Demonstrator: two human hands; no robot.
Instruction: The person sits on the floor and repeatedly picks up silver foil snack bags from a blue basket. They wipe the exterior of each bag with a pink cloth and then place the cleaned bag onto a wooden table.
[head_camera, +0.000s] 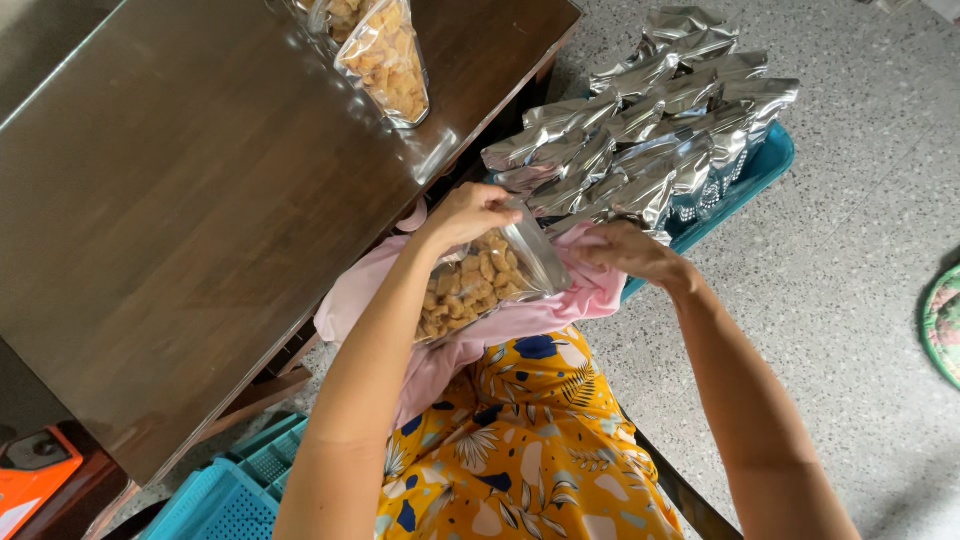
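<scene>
Speckled grey terrazzo floor (860, 300) fills the right of my view, with a dark brown wooden worktop (200, 200) on the left. My left hand (470, 212) reaches forward with the forearm raised, its fingers pinched on the top edge of a clear-fronted, silver-backed pouch of golden-brown snack pieces (480, 285). That pouch lies tilted over a pink cloth (590, 290) on my lap, above an orange floral skirt (520, 440). My right hand (630, 250) is just right of the pouch, palm down on the cloth, fingers curled; whether they grip anything I cannot tell. Beyond both hands, a teal plastic basket (765, 165) on the floor is heaped with shiny silver foil pouches (650, 120). On the far worktop stands another filled clear pouch of snacks (385, 60). At near left sits a second teal plastic crate (240, 485).
</scene>
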